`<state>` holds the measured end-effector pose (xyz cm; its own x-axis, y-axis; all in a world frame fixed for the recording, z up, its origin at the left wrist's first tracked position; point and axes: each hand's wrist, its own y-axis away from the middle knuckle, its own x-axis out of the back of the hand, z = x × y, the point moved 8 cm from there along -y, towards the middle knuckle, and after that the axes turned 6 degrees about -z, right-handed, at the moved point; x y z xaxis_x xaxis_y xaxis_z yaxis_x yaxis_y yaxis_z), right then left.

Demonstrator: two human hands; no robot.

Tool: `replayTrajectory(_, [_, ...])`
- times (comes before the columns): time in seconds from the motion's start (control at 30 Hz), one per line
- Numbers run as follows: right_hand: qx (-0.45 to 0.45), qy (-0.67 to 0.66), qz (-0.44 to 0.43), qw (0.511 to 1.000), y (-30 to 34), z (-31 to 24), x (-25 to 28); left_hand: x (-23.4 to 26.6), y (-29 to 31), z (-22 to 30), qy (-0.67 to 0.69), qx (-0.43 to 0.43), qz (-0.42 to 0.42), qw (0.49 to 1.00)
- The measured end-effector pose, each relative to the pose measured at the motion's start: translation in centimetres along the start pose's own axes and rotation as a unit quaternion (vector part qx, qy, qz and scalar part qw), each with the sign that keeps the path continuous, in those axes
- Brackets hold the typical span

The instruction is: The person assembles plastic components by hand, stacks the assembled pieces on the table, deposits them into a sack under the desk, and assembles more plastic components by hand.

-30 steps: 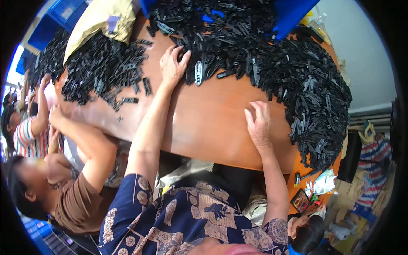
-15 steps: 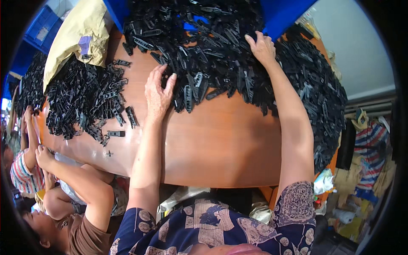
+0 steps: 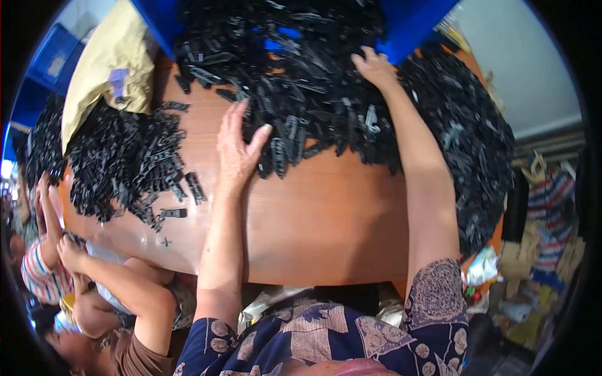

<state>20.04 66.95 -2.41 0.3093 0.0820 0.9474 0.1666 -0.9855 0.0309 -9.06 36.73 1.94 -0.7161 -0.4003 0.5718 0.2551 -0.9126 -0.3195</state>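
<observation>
A heap of small black plastic clip-like pieces (image 3: 313, 119) lies across the far side of the brown table (image 3: 326, 219), spilling from the mouth of a blue crate (image 3: 417, 25). My left hand (image 3: 238, 147) rests at the heap's left edge, thumb and fingers apart, nothing gripped. At the crate's right side, my right hand (image 3: 376, 67) reaches over the pieces with its fingers spread. It touches or hovers just above them; which one I cannot tell. Some of its fingertips are hard to separate from the dark heap.
A second black heap (image 3: 125, 163) lies at the left below a yellowish sack (image 3: 110, 69). More pieces (image 3: 470, 138) cover the table's right side. A co-worker (image 3: 135, 307) sits at the near left, another person beyond. Cloth and bags (image 3: 545, 219) stand at the right.
The view has shifted slightly, so the table sits lower. My left thumb and fingers are spread wider. My right hand has moved a little left and stays by the crate.
</observation>
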Motion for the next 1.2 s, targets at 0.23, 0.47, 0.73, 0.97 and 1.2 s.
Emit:
replayTrajectory(0.23, [0.025, -0.025, -0.046, 0.998, 6.4, -3.1, 1.4, -0.8, -1.2, 1.2, -0.001, -0.053, -0.005, 0.999])
replayTrajectory(0.47, [0.045, -0.086, -0.009, 0.995, 12.9, -7.0, 1.1, -0.5, -1.0, 1.0, 0.004, -0.047, -0.003, 0.999])
replayTrajectory(0.73, [0.104, -0.152, 0.024, 0.983, 19.3, -7.6, 1.9, -0.9, -1.0, -0.8, 0.079, -0.025, 0.01, 0.997])
replayTrajectory(0.97, [0.259, -0.208, 0.117, 0.936, 27.8, -7.0, 4.1, -0.9, -1.6, -1.7, 0.046, -0.061, 0.021, 0.997])
replayTrajectory(1.2, [0.354, -0.091, 0.213, 0.906, 29.7, -3.7, 9.5, 0.3, -1.8, -2.2, 0.113, -0.04, 0.065, 0.991])
